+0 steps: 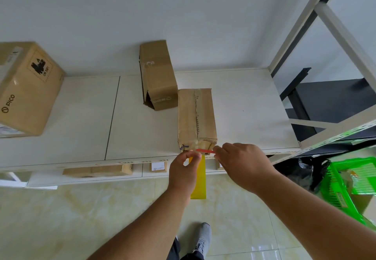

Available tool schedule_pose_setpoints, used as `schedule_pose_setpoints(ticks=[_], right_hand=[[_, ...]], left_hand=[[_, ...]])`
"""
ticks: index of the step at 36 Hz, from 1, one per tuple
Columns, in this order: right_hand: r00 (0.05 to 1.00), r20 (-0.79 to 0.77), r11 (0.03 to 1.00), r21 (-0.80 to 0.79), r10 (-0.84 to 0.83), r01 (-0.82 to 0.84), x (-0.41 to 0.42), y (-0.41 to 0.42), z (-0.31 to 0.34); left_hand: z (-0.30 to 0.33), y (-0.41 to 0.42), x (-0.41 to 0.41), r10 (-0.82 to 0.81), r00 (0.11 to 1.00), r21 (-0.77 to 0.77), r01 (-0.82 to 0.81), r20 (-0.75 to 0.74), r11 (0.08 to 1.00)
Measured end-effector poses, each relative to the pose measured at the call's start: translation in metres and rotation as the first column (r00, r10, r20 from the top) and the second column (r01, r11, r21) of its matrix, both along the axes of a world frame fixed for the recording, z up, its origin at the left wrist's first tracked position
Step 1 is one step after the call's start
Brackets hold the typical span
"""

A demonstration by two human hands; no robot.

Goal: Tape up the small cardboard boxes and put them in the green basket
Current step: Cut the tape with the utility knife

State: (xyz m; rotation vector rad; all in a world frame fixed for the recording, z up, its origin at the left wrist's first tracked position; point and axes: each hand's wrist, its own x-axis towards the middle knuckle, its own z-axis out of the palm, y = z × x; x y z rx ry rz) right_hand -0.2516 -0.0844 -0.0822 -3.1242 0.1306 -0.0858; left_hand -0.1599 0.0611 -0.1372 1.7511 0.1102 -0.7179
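Head cam, shelf bay: my left hand (184, 173) pinches the top of a yellow tape strip (198, 178) hanging off the shelf edge, thumb and forefinger closed on it. My right hand (243, 165) has fingers curled round a thin red tool (205, 151), its tip at the near end of a small cardboard box (196, 117). That box lies lengthwise at the front lip of the white shelf board (81, 117), old tape w/ a dotted line down its top; writing too small to read. Just behind it, touching at one corner, a second small cardboard box (157, 74) w/ an end flap open and faint printed marks I can't make out. Far left, a bigger carton (26, 89) reads "PICO" plus a hazard label, "UN 3481". Lower shelf holds flat parcels w/ white labels (158, 166), text illegible. Green basket (350, 182) sits on the floor at right, something already in it. White wall, cream marble-look floor tiles (61, 219), grey sneaker (201, 239) below.
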Motion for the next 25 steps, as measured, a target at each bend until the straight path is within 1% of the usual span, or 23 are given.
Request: schedule_pose_setpoints(ticks=[4,6,11,13,15,16,20,23,25], right_hand=[[0.996,-0.087,0.997,-0.078,-0.029,0.022,0.004,0.001,-0.004],[0.994,-0.107,0.996,-0.087,-0.028,0.019,0.003,-0.001,-0.007],[0.974,-0.224,0.987,-0.162,-0.022,-0.015,0.002,-0.008,-0.009],[0.935,-0.351,0.978,-0.206,-0.054,-0.021,-0.002,-0.010,-0.001],[0.868,-0.477,0.977,-0.209,-0.140,0.043,-0.011,-0.021,0.007],[0.849,-0.502,0.977,-0.198,-0.165,0.073,-0.017,-0.026,0.008],[0.830,-0.498,0.968,-0.157,-0.250,0.197,-0.030,-0.041,0.000],[0.817,-0.454,0.935,-0.185,-0.356,0.304,-0.030,-0.048,-0.007],[0.813,-0.425,0.917,-0.170,-0.398,0.360,-0.025,-0.053,-0.013]], left_hand=[[0.000,0.000,0.001,0.017,1.000,-0.005,-0.017,-0.008,1.000],[0.000,-0.001,0.001,0.017,1.000,-0.011,-0.017,-0.007,1.000],[0.000,-0.004,0.001,0.005,1.000,-0.007,-0.005,-0.014,1.000],[0.000,-0.003,0.002,0.001,1.000,-0.002,-0.001,-0.027,1.000],[0.000,-0.001,0.004,-0.005,0.999,0.001,0.005,-0.038,1.000],[0.001,0.000,0.006,-0.012,0.999,0.001,0.012,-0.036,1.000],[0.002,0.002,0.009,-0.039,0.999,0.004,0.039,-0.022,0.999],[0.002,0.002,0.010,-0.054,0.998,-0.008,0.054,-0.030,0.999],[0.002,0.003,0.011,-0.067,0.997,-0.009,0.067,-0.047,0.998]])
